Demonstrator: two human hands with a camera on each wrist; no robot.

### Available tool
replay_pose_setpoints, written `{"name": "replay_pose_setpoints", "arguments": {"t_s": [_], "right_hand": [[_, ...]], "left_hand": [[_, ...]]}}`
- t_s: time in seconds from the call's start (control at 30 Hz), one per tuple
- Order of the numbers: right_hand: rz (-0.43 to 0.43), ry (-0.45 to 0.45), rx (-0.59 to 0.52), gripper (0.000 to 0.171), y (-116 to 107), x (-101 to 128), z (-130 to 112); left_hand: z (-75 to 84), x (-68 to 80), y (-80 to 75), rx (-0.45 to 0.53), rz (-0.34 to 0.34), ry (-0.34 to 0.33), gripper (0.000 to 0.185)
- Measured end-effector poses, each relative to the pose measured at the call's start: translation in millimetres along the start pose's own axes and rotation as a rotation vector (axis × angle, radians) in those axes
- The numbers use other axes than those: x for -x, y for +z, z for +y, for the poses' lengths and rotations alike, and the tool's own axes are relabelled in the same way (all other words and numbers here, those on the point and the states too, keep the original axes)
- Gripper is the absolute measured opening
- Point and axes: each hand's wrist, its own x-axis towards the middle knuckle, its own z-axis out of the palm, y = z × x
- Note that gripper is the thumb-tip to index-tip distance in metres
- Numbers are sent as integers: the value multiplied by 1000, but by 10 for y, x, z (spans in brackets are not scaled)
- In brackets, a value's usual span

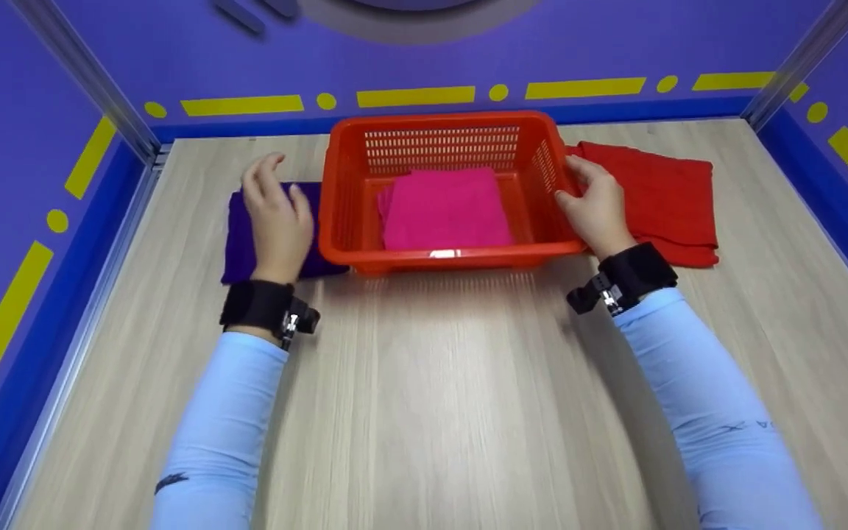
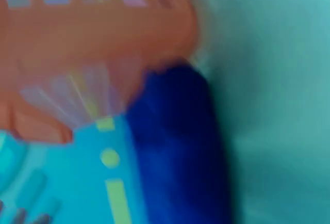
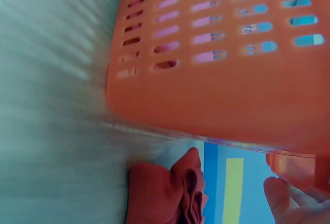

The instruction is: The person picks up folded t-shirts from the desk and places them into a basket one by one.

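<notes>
An orange-red plastic basket (image 1: 453, 257) with slotted walls stands at the back middle of the table, and a folded pink cloth (image 1: 446, 210) lies inside it. My right hand (image 1: 599, 205) grips the basket's right rim, thumb on the near side; some of its fingers are hidden. Left of the basket, my left hand (image 1: 277, 221) hovers over a folded purple cloth (image 1: 240, 243), apart from the rim, its fingers loosely bent around nothing. That cloth shows dark blue in the left wrist view (image 2: 175, 141). To the right lies a folded red cloth (image 1: 670, 199).
The light wood-look table (image 1: 424, 412) reaches toward me. Behind it rises a purple wall (image 1: 247, 66) with yellow marks, and metal posts (image 1: 85, 73) stand at the corners. The basket's right edge is close to the red cloth; its left edge adjoins the purple one.
</notes>
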Motion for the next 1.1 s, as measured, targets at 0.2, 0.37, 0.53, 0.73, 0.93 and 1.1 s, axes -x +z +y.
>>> {"name": "replay_pose_setpoints", "arguments": {"t_s": [0.2,0.37,0.53,0.73,0.93,1.1], "right_hand": [[-42,27,-28,62,-12,12,-8],[-86,84,-59,65,-28,26,-8],[-95,108,-54,65,-33,28,-11],[-91,126,-75,65,-37,40,-24],[-92,112,-68,65,-34,45,-23],[-99,127,-65,66,-39,45,-15]], "left_hand": [[-361,52,-25,-137,-217,-172,58],[-520,63,-49,-282,-598,-335,74],[-511,-2,-78,-336,-848,-426,78],[-423,-91,-101,-382,-972,-481,77],[-358,-86,-142,-434,-1035,-506,79],[-324,-24,-206,-481,-1084,-467,81]]}}
